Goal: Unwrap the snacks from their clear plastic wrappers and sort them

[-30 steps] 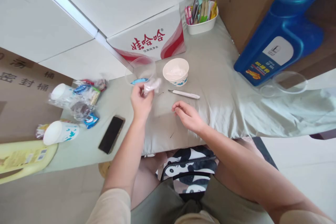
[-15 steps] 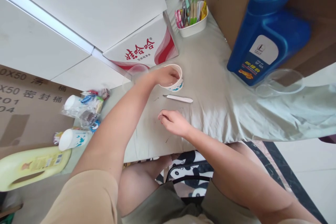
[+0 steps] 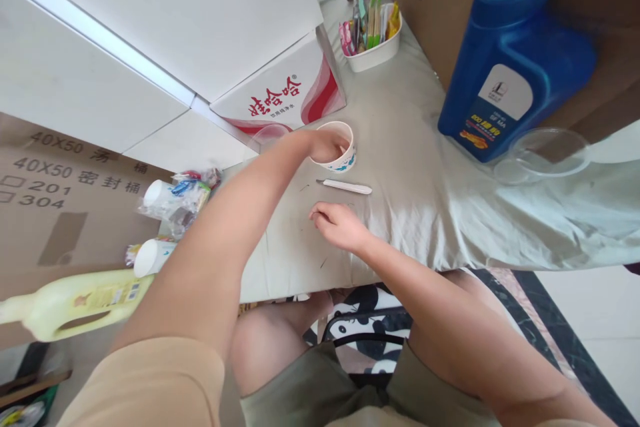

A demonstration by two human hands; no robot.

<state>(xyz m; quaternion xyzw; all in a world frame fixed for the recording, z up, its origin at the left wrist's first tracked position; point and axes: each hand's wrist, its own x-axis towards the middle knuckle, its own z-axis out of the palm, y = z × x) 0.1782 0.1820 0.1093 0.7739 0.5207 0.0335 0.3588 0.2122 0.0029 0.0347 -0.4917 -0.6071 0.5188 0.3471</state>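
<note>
My left hand (image 3: 329, 145) reaches down into a white paper bowl (image 3: 346, 163) with a blue pattern around its side. The fingertips are inside the rim and mostly hidden, so what they hold cannot be seen. My right hand (image 3: 341, 224) rests on the cloth nearer to me, fingers curled and pressed together; anything between them is too small to make out. Between the two hands lies a slim white-handled tool (image 3: 348, 187) with a thin grey tip, like a craft knife. A few thin dark strands lie on the cloth (image 3: 285, 247) around my right hand.
White boxes (image 3: 190, 13) and a red-printed carton (image 3: 280, 97) stand at the back left. A tub of packets (image 3: 375, 57) is behind. A blue jug (image 3: 500, 100) and clear lids (image 3: 550, 153) are right; paper cups (image 3: 149, 259) and a yellow bottle (image 3: 90, 300) are left.
The whole view has shifted slightly, so most things appear a little further right. My left hand stays in the bowl and my right hand stays curled on the cloth.
</note>
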